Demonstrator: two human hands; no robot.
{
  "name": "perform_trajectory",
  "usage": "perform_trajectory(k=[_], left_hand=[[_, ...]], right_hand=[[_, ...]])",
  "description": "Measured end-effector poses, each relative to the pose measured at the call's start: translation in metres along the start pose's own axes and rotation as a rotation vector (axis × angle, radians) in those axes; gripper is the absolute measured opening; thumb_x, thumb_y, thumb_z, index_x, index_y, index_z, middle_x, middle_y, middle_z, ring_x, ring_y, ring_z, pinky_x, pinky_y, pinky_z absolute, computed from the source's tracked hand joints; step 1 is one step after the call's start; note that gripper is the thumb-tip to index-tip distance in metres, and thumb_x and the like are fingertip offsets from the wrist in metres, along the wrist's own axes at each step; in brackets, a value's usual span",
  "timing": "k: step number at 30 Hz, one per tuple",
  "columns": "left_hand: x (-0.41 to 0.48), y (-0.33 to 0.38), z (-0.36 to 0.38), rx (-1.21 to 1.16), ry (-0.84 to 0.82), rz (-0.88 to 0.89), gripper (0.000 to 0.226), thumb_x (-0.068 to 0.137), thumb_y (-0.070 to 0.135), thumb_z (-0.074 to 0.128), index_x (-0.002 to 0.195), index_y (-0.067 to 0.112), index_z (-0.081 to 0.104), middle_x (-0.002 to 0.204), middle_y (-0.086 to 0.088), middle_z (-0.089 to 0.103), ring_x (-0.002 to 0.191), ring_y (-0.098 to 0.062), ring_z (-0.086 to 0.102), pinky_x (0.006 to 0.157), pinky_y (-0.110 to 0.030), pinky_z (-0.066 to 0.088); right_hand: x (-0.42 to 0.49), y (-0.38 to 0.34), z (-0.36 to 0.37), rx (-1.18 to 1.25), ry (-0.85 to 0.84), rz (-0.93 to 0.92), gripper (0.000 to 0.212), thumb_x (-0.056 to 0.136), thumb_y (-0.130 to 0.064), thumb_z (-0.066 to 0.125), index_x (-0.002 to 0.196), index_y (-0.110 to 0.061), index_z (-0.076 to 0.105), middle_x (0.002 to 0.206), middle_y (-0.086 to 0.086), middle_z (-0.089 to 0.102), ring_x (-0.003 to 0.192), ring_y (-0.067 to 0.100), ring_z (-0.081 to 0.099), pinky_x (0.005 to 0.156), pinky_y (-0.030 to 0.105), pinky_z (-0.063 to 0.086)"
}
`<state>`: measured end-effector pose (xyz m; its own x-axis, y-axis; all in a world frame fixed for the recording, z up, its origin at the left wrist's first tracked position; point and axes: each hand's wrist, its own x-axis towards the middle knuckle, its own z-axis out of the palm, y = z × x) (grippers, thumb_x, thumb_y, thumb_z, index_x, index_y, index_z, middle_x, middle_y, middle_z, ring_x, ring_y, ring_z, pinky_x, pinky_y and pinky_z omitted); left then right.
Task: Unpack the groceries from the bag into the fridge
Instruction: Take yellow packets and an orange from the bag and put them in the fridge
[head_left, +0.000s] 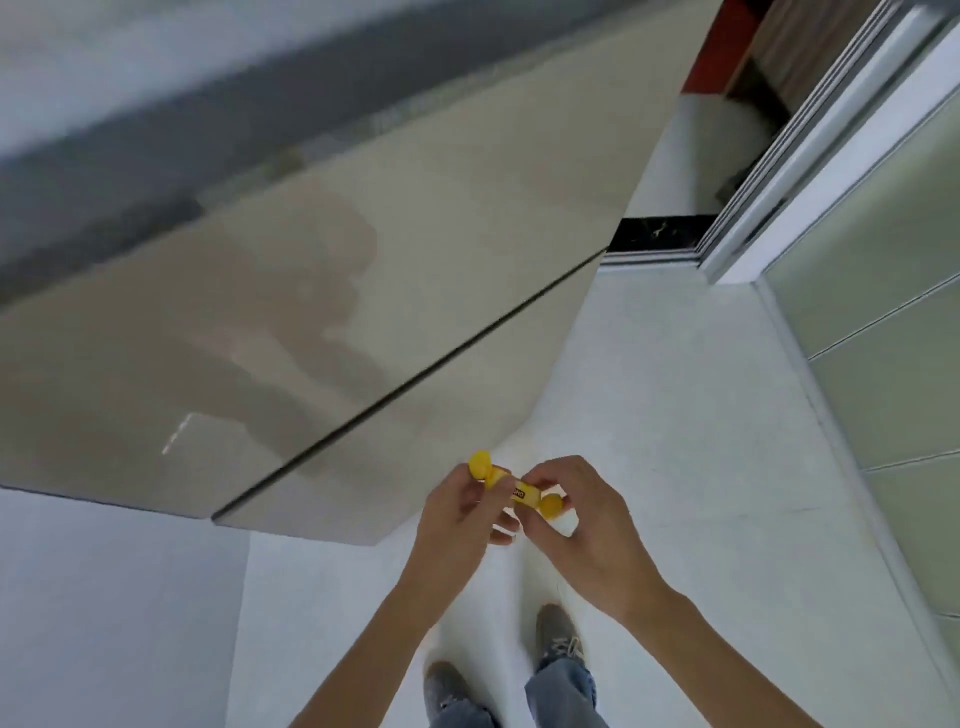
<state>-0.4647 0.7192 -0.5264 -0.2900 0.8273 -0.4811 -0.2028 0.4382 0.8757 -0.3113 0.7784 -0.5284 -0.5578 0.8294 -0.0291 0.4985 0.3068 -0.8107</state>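
Note:
A small yellow item (511, 488) with round yellow ends and a black label is held between both hands, low in the middle of the head view. My left hand (462, 512) grips its left end and my right hand (582, 525) pinches its right end. The beige fridge (311, 291) stands right in front of me with both doors shut; a dark seam runs between them. No bag is in view.
White tiled floor (675, 415) lies under me, with my shoes (558, 636) and jeans at the bottom. A frosted-glass sliding door (883, 312) with a metal track is on the right. A doorway with a black threshold (660, 234) opens behind the fridge.

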Motion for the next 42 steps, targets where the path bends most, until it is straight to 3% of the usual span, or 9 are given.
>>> perform_trajectory(k=[8, 16, 20, 26, 28, 31, 34, 37, 42], left_hand=[[-0.084, 0.244, 0.012, -0.034, -0.171, 0.409, 0.013, 0.091, 0.016, 0.068, 0.097, 0.005, 0.069, 0.085, -0.007, 0.074, 0.071, -0.021, 0.067, 0.073, -0.04, 0.058], [-0.102, 0.368, 0.034, 0.079, -0.221, 0.825, 0.013, 0.088, 0.02, 0.072, 0.096, 0.028, 0.078, 0.095, 0.004, 0.076, 0.088, -0.013, 0.07, 0.083, -0.033, 0.058], [-0.091, 0.402, 0.053, 0.071, -0.273, 0.913, 0.012, 0.089, 0.008, 0.07, 0.098, 0.01, 0.077, 0.09, 0.006, 0.075, 0.076, -0.004, 0.065, 0.075, -0.019, 0.05], [-0.05, 0.433, 0.074, 0.167, -0.278, 0.914, 0.027, 0.081, 0.024, 0.076, 0.104, 0.011, 0.075, 0.095, -0.002, 0.076, 0.084, -0.011, 0.069, 0.081, -0.031, 0.056], [-0.036, 0.44, 0.077, 0.309, -0.24, 0.909, 0.036, 0.076, 0.021, 0.083, 0.11, 0.017, 0.072, 0.091, -0.001, 0.075, 0.081, -0.008, 0.069, 0.078, -0.022, 0.055], [-0.011, 0.442, 0.077, 0.736, -0.141, 0.933, 0.051, 0.071, 0.042, 0.084, 0.118, 0.031, 0.067, 0.098, 0.012, 0.069, 0.091, -0.002, 0.062, 0.078, -0.018, 0.051], [0.007, 0.437, 0.079, 1.07, -0.11, 1.073, 0.033, 0.073, 0.058, 0.075, 0.097, 0.036, 0.072, 0.095, 0.018, 0.062, 0.095, -0.005, 0.05, 0.078, -0.025, 0.046], [0.016, 0.433, 0.078, 1.105, -0.115, 1.148, 0.032, 0.074, 0.063, 0.069, 0.079, 0.032, 0.069, 0.084, 0.017, 0.06, 0.091, -0.006, 0.045, 0.073, -0.022, 0.043], [0.018, 0.428, 0.076, 1.047, -0.078, 1.282, 0.028, 0.074, 0.058, 0.073, 0.07, 0.032, 0.063, 0.071, 0.025, 0.047, 0.085, -0.003, 0.041, 0.066, -0.013, 0.033]], right_hand=[[0.011, -0.209, -0.18, -0.186, 0.33, -0.314, 0.021, 0.08, -0.024, 0.078, 0.099, -0.025, 0.069, 0.094, -0.015, 0.057, 0.082, 0.01, 0.059, 0.07, 0.016, 0.047], [0.034, -0.291, -0.283, -0.127, 0.375, -0.397, 0.015, 0.081, -0.031, 0.076, 0.095, -0.029, 0.073, 0.089, -0.007, 0.063, 0.079, 0.015, 0.058, 0.068, 0.013, 0.044], [0.052, -0.3, -0.32, -0.104, 0.379, -0.409, 0.019, 0.079, -0.025, 0.08, 0.097, -0.023, 0.076, 0.083, -0.002, 0.065, 0.074, 0.017, 0.06, 0.067, 0.017, 0.049], [0.092, -0.293, -0.363, -0.002, 0.309, -0.292, 0.014, 0.079, -0.021, 0.081, 0.092, -0.022, 0.076, 0.086, 0.0, 0.071, 0.078, 0.015, 0.065, 0.068, 0.022, 0.053], [0.106, -0.283, -0.376, -0.021, 0.334, -0.252, 0.009, 0.081, -0.024, 0.079, 0.089, -0.023, 0.074, 0.083, 0.0, 0.07, 0.076, 0.014, 0.064, 0.069, 0.023, 0.054], [0.123, -0.261, -0.396, -0.129, 0.348, -0.175, 0.006, 0.083, -0.029, 0.076, 0.088, -0.025, 0.073, 0.083, -0.002, 0.069, 0.078, 0.012, 0.062, 0.073, 0.025, 0.051], [0.134, -0.24, -0.408, -0.328, 0.243, -0.082, 0.008, 0.087, -0.033, 0.07, 0.09, -0.026, 0.072, 0.083, -0.006, 0.067, 0.078, 0.008, 0.061, 0.075, 0.028, 0.052], [0.143, -0.227, -0.407, -0.463, 0.153, -0.03, 0.015, 0.093, -0.033, 0.063, 0.095, -0.02, 0.068, 0.088, -0.004, 0.067, 0.081, 0.013, 0.062, 0.078, 0.034, 0.053], [0.151, -0.22, -0.386, -0.67, 0.026, 0.051, 0.019, 0.092, -0.036, 0.061, 0.095, -0.017, 0.065, 0.093, 0.0, 0.066, 0.085, 0.019, 0.057, 0.077, 0.036, 0.048]])
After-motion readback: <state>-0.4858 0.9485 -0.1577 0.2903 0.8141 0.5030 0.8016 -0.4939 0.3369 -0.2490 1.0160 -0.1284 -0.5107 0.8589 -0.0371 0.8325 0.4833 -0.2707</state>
